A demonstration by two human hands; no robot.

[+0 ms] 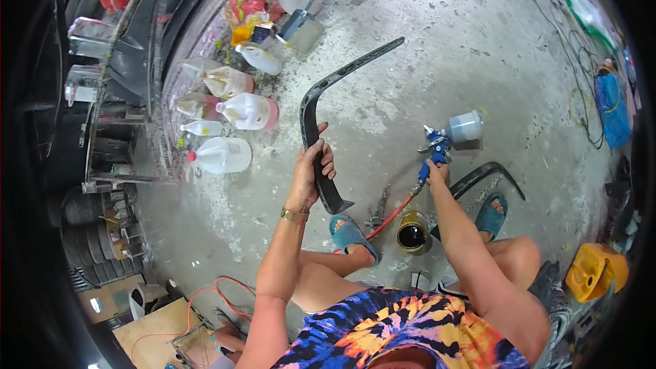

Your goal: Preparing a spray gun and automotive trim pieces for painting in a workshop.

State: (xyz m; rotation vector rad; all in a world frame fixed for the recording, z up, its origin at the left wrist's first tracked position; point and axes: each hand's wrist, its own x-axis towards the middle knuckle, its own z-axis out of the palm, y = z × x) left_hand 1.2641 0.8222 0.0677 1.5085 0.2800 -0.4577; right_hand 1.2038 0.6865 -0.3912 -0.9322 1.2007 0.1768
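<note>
My left hand [316, 166] is wrapped round the lower part of a long black curved trim strip [320, 90], holding it up off the floor. The strip bends in the middle, and its thin end reaches far right. In my right hand [438, 172] is a blue spray gun [438, 143] with a translucent cup [465, 126] at its side. The gun is apart from the strip, its nozzle toward the upper left. A red air hose [389, 224] runs from its handle. A second black curved strip [486, 175] lies on the floor beside my right forearm.
An open can of dark liquid [412, 232] stands between my feet. Several plastic jugs [249, 111] line the left, near a metal rack [126, 61]. A yellow container [596, 272] sits at the right. A cable [567, 48] lies far right; a person's leg [229, 338] shows lower left.
</note>
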